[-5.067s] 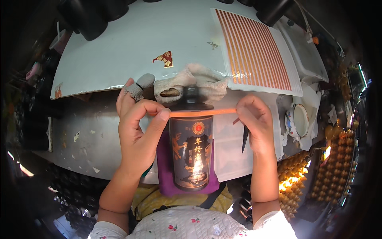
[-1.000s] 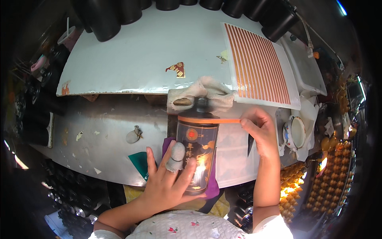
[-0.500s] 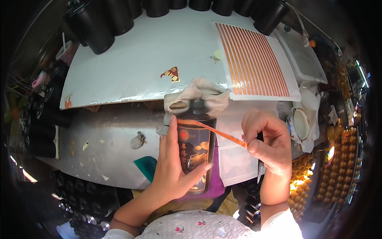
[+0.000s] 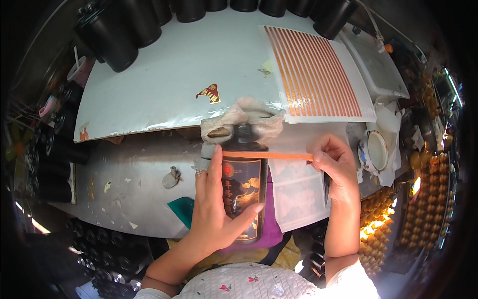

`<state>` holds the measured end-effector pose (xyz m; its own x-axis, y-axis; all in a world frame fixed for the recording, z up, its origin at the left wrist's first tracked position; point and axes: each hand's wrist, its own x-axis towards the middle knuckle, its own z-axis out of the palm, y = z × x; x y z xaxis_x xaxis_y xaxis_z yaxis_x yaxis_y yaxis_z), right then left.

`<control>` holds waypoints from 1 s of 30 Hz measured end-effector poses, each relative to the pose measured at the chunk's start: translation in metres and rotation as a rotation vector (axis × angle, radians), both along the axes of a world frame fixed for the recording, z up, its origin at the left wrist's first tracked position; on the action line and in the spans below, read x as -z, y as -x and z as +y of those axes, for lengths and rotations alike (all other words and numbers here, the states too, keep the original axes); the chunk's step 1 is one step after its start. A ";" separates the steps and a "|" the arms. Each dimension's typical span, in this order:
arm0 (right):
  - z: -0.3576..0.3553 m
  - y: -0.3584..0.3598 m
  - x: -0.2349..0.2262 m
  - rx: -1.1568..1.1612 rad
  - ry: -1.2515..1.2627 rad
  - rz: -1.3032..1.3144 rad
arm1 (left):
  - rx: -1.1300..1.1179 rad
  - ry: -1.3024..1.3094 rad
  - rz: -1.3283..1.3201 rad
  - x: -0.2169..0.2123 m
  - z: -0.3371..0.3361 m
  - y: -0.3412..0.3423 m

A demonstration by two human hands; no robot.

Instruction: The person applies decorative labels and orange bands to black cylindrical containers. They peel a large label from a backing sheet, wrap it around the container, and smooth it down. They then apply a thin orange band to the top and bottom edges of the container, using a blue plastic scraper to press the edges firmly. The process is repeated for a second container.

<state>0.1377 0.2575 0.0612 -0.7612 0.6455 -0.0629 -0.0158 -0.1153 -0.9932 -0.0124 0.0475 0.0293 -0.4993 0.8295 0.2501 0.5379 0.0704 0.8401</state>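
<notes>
Workbench: grey metal table, scuffed, with paper scraps; a white board lies across its far side.
Sticker sheet: white sheet of orange strips on the board's right end.
Bottle: dark bottle with gold artwork lies before you on a purple cloth, neck against a rag.
Left hand: your left hand wraps the bottle's body, forefinger up at its shoulder.
Right hand: your right hand pinches the end of an orange strip stretched across the bottle's shoulder.
</notes>
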 end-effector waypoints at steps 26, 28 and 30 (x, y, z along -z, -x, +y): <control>0.013 0.004 0.028 -0.023 0.010 -0.036 | 0.038 0.238 0.767 -0.039 0.025 -0.033; 0.012 0.007 0.035 -0.017 -0.016 -0.084 | 0.082 0.238 0.833 -0.033 0.021 -0.038; 0.011 0.010 0.033 -0.050 -0.056 -0.161 | 0.177 0.256 0.771 -0.032 0.005 -0.046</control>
<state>0.1276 0.2690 0.0287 -0.7751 0.6134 -0.1517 0.1487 -0.0563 -0.9873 0.0341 0.0523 0.0611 -0.1214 0.9575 0.2618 0.9772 0.0690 0.2006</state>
